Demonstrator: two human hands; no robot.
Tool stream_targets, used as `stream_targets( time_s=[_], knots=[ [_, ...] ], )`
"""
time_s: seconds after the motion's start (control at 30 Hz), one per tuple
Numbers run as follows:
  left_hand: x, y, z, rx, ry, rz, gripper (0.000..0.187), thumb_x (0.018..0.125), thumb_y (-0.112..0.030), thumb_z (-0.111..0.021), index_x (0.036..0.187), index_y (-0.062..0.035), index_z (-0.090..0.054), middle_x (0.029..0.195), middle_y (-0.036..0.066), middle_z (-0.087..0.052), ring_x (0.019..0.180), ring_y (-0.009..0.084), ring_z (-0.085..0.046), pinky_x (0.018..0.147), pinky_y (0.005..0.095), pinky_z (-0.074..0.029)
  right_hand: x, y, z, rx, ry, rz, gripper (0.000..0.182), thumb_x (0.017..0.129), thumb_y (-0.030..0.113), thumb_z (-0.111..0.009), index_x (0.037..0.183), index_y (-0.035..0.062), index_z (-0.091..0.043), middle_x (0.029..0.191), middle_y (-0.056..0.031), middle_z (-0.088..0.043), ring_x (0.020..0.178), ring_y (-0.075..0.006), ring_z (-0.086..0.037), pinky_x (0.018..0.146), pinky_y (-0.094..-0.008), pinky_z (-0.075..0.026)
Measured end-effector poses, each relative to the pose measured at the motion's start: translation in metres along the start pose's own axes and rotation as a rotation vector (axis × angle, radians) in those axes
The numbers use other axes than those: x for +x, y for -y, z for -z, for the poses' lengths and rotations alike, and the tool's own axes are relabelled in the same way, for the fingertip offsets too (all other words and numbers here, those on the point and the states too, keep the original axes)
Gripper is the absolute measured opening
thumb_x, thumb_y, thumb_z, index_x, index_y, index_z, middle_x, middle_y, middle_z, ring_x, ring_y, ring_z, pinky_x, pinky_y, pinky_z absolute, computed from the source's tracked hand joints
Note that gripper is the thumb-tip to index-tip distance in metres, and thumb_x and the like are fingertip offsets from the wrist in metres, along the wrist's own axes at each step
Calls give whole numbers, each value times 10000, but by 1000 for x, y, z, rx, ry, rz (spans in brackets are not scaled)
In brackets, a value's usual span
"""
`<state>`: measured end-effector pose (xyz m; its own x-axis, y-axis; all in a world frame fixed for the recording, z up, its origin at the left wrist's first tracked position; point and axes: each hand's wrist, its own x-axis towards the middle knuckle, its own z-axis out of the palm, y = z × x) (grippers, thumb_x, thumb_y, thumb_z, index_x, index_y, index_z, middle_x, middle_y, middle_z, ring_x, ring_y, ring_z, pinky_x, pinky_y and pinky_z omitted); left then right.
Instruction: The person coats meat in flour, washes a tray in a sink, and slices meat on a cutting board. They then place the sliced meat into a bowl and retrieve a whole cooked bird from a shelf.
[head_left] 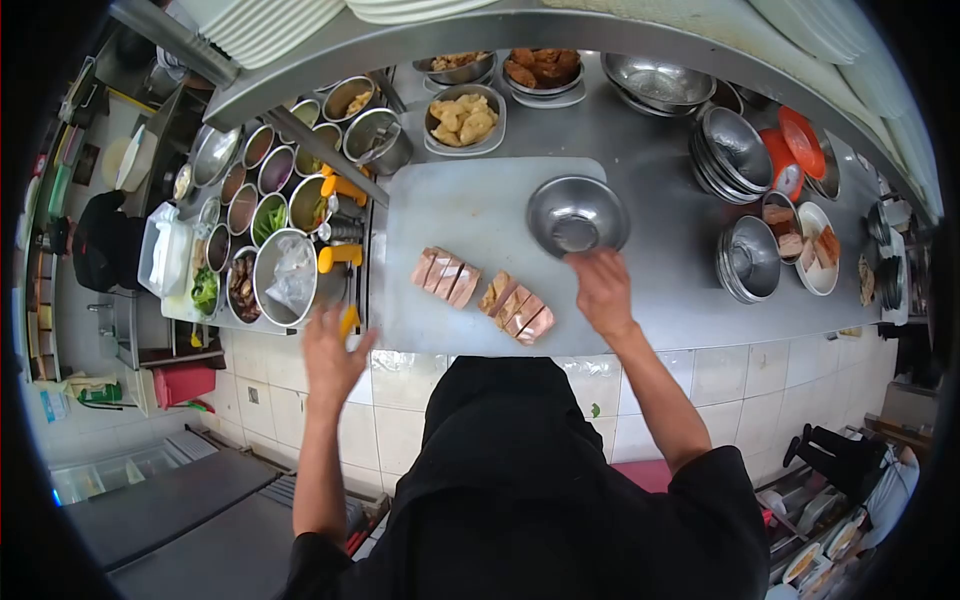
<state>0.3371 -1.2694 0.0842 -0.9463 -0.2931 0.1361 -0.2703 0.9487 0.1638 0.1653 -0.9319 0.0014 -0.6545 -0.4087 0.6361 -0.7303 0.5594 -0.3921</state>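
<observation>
My right hand (603, 292) is closed at the near rim of a shiny metal bowl (578, 205), which stands on the right part of the white cutting board (425, 200). Nothing shows inside the bowl. Two blocks of sliced pinkish meat lie on the board: the left block (445, 277) and the right block (517, 308), the latter nearer my right hand. Off the board's left side, my left hand (335, 358) is open, its thumb spread from the fingers. Just behind it a yellow handle (348, 322) sticks out beside a large metal pot (286, 277) holding a clear plastic bag.
Containers of vegetables and other ingredients crowd the left, among them a pot of green pieces (268, 218). Fried food fills a bowl (464, 122) behind the board. Stacked metal bowls (750, 258) and a white dish (819, 250) stand right. A steel shelf (560, 38) overhangs the counter.
</observation>
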Motion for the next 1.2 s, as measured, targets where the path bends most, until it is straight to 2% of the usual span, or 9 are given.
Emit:
stream_targets(
  time_s=[0.13, 0.37, 0.57, 0.63, 0.83, 0.87, 0.97, 1.0, 1.2],
  knots=[
    [33, -66, -32, -216, 181, -36, 830, 616, -265, -786, 1321, -109, -378, 1304, 275, -354, 1183, 426, -392, 971, 449, -372, -4, 9, -5, 26, 26, -38, 261, 666, -41, -567, 903, 49, -626, 850, -87, -617, 853, -243, -571, 866, -400, -426],
    [64, -82, -66, -218, 385, -83, 960, 538, -190, -759, 1381, -200, -299, 1349, 285, -277, 1238, 451, -333, 981, 457, -381, -16, 5, -2, 30, 92, -67, 255, 655, -22, -581, 894, 53, -627, 821, -79, -617, 886, -231, -559, 940, -416, -394],
    [75, -87, -74, -159, 416, -200, 874, 484, -151, -770, 1287, -213, -432, 1332, 272, -288, 1124, 480, -425, 915, 458, -436, 12, 44, 24, 13, 301, -75, 601, 558, 1, -641, 1146, 69, -537, 1168, -128, -516, 1151, -311, -427, 1001, -443, -341],
    [80, -87, -68, -148, 445, -211, 838, 481, -171, -771, 1258, -212, -459, 1324, 263, -303, 1118, 477, -430, 905, 459, -444, 20, 57, 18, 276, 701, 214, 861, 474, 22, -697, 1284, 88, -412, 1332, -139, -363, 1266, -352, -298, 1026, -483, -304],
    [81, -88, -79, -155, 336, -217, 712, 475, -266, -759, 1147, -195, -533, 1235, 234, -390, 1048, 457, -470, 846, 474, -472, 25, 57, -30, 56, 1001, 291, 1009, 438, 61, -753, 1347, 111, -319, 1348, -132, -315, 1276, -381, -273, 970, -477, -386],
    [81, -94, -78, -171, 354, -129, 679, 478, -259, -754, 1118, -182, -541, 1212, 229, -401, 1029, 449, -479, 845, 471, -472, 23, 56, -39, 46, 972, 291, 928, 445, 67, -758, 1289, 94, -373, 1255, -129, -381, 1210, -375, -337, 887, -437, -457],
    [84, -93, -81, -200, 352, -25, 625, 483, -234, -743, 1070, -140, -550, 1116, 208, -455, 979, 417, -503, 833, 449, -476, 23, 53, -46, 128, 1081, 242, 814, 441, 66, -753, 1189, 78, -431, 1159, -117, -424, 1116, -344, -398, 815, -416, -486],
    [87, -89, -83, -269, 347, -7, 617, 482, -217, -741, 1064, -131, -555, 1092, 197, -473, 979, 405, -505, 826, 436, -478, 26, 55, -34, 135, 1018, 216, 704, 449, 51, -737, 1098, 70, -464, 1104, -108, -440, 1053, -325, -426, 782, -407, -486],
    [101, -105, -49, -611, 363, -15, 534, 501, -201, -718, 1011, -109, -586, 1041, 159, -515, 978, 366, -513, 826, 410, -471, 45, 54, 41, 445, 642, -86, 694, 462, 71, -712, 1110, 50, -464, 1104, -136, -470, 1043, -359, -443, 874, -401, -421]
  ],
)
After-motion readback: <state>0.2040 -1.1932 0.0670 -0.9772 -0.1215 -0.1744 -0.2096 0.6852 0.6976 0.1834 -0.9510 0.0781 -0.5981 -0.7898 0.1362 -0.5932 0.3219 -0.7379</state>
